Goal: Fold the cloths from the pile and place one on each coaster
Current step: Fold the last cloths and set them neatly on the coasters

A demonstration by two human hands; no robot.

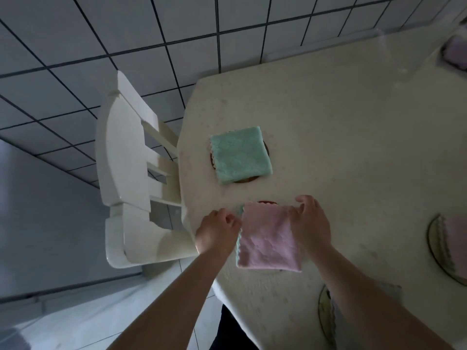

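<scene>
both hands pinch the folded pink cloth (269,238) on the worktop (341,137): the left hand (217,231) at its left edge, the right hand (310,221) at its far right corner. beyond it, a folded green cloth (241,154) lies on a coaster (265,147). a white chair (131,173) stands left.

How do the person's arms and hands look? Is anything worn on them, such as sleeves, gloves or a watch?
Both forearms are bare as far as the frame shows; no sleeve is in view. The left hand and the right hand wear no gloves, and no watch, bracelet or ring is visible. The picture is dim and a little blurred, so small items could be missed.
</scene>
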